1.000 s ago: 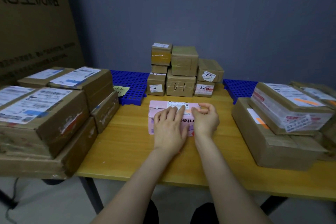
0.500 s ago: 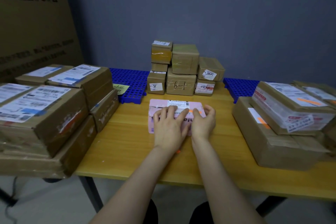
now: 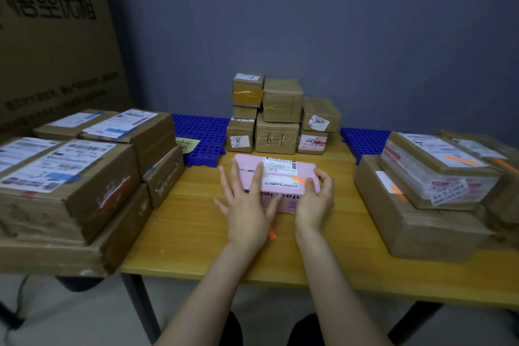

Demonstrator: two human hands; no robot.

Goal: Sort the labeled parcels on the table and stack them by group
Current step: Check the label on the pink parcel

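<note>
1. The pink parcel [image 3: 280,181] lies flat on the yellow table [image 3: 196,219], right in front of the person. Its white label faces up, so the words can be read.
2. The left hand [image 3: 247,205] rests on the near left part of the pink parcel, fingers straight and spread wide. I think it presses down so the parcel does not slide.
3. The right hand [image 3: 314,202] holds the right end of the pink parcel. Its thumb sits on top by the orange sticker [image 3: 297,179] and its fingers curl round the edge, ready to lift.
4. Behind the pink parcel stand small brown boxes [image 3: 276,118]. Left of it is a pile of big boxes [image 3: 84,171]. Right of it is another pile [image 3: 421,191] with orange marks.
5. My guess: the orange sticker means the pink parcel belongs with the pile on its right.
</note>
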